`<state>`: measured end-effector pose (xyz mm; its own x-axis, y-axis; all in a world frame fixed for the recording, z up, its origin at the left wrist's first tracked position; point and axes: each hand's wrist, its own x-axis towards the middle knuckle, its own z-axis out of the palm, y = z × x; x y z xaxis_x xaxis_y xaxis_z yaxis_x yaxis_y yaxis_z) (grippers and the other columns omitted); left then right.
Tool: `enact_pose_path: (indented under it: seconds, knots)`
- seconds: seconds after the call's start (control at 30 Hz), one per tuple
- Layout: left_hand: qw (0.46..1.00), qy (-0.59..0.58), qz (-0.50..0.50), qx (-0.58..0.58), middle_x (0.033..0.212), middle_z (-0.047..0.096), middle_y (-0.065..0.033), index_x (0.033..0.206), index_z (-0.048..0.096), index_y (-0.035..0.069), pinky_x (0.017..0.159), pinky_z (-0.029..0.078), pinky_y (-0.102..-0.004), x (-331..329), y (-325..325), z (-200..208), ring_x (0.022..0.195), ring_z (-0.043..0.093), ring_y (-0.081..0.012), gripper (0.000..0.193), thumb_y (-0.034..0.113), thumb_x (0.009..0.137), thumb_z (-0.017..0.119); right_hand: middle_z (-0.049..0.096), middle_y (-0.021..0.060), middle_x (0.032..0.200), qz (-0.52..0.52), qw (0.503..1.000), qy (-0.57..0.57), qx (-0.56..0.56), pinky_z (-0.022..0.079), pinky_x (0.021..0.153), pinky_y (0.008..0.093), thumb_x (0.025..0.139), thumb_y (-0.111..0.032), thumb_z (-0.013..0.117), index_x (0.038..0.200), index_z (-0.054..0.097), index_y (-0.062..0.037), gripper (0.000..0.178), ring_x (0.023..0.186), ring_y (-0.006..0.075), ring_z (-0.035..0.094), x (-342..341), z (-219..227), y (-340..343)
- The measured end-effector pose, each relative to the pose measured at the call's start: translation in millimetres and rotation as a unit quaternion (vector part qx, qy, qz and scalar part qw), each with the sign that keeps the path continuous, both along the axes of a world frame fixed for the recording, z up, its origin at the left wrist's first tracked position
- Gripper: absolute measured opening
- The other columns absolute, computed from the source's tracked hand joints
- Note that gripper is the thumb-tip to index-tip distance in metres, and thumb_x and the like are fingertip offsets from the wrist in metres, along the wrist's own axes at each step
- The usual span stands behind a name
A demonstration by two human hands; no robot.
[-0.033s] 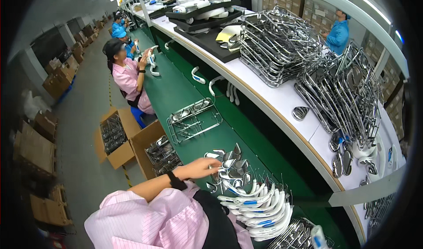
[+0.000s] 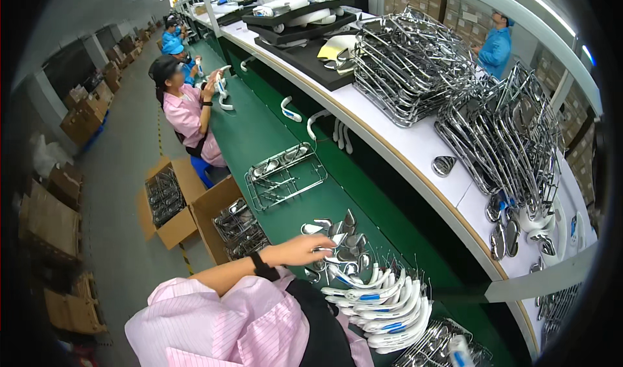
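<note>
My left hand (image 2: 305, 249), with a black band at the wrist, reaches over a loose heap of shiny chrome teardrop-shaped shells (image 2: 350, 256). Its fingers are stretched out and slightly bent, with the tips at the heap's left side; no piece is seen lifted in them. Close by on the right lies a stack of curved white parts (image 2: 396, 325) with blue patches and thin wires sticking up from their far ends. My right hand does not show. A blurred white piece with a blue patch (image 2: 459, 352) is at the lower edge, above chrome parts on a rack.
A chrome wire rack (image 2: 285, 176) holding shells lies farther up the green bench (image 2: 227, 136). Cartons (image 2: 217, 218) of chrome parts stand left of the bench. Racks (image 2: 415, 65) are piled on the white shelf (image 2: 415, 146). A co-worker in pink (image 2: 188, 110) handles white parts.
My left hand has shifted slightly to the right over the chrome shells. The blurred white piece at the lower edge has moved a little left.
</note>
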<state>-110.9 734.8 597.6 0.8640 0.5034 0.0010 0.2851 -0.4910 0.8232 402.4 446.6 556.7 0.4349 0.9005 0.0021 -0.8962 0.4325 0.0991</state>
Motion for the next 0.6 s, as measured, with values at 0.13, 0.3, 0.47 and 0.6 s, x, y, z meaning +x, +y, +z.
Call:
enact_pose_path:
  seconds: [0.13, 0.3, 0.47, 0.6]
  knots:
    - [0.978, -0.025, -0.19, -0.081, 0.115, 0.06, -0.0134, 0.119, 0.058, 0.004, 0.09, 0.047, -0.0366, 41, -13, 30, 0.106, 0.059, -0.0285, 0.032, 0.027, 0.096, 0.055, 0.052, 0.018, 0.131, -0.037, 0.985, -0.14, -0.093, 0.042, 0.102, 0.0437, 0.098, -0.03, 0.043, 0.132, 0.046, 0.0025, 0.047, 0.116, 0.0321, 0.054, -124, 31, -5]
    - [0.921, -0.047, -0.371, -0.113, 0.131, 0.047, -0.0193, 0.137, 0.04, 0.004, 0.097, 0.042, -0.0398, 58, -12, 26, 0.118, 0.05, -0.0351, 0.059, 0.034, 0.091, 0.063, 0.058, 0.013, 0.121, -0.176, 0.897, -0.131, -0.384, 0.047, 0.095, 0.042, 0.099, -0.03, 0.044, 0.128, 0.049, 0.0, 0.042, 0.104, 0.0276, 0.059, -319, 78, 15]
    - [0.884, 0.094, -0.37, -0.271, 0.101, 0.067, -0.0131, 0.123, 0.05, 0.0, 0.074, 0.053, -0.0323, 15, 40, 8, 0.08, 0.069, -0.0241, 0.038, 0.027, 0.096, 0.056, 0.058, 0.0066, 0.091, -0.032, 0.952, -0.099, -0.287, 0.052, 0.067, 0.0321, 0.099, -0.033, 0.047, 0.112, 0.054, -0.0008, 0.035, 0.079, 0.0162, 0.057, -360, 49, 170]
    - [0.842, 0.078, -0.142, -0.515, 0.091, 0.064, -0.0102, 0.118, 0.048, 0.001, 0.066, 0.055, -0.0292, -39, 100, -11, 0.072, 0.065, -0.0148, 0.03, 0.025, 0.1, 0.05, 0.067, 0.0104, 0.093, 0.008, 0.732, -0.44, -0.52, 0.051, 0.075, 0.0335, 0.101, -0.038, 0.041, 0.108, 0.06, 0.0041, 0.047, 0.084, 0.0176, 0.063, -366, -45, 230]
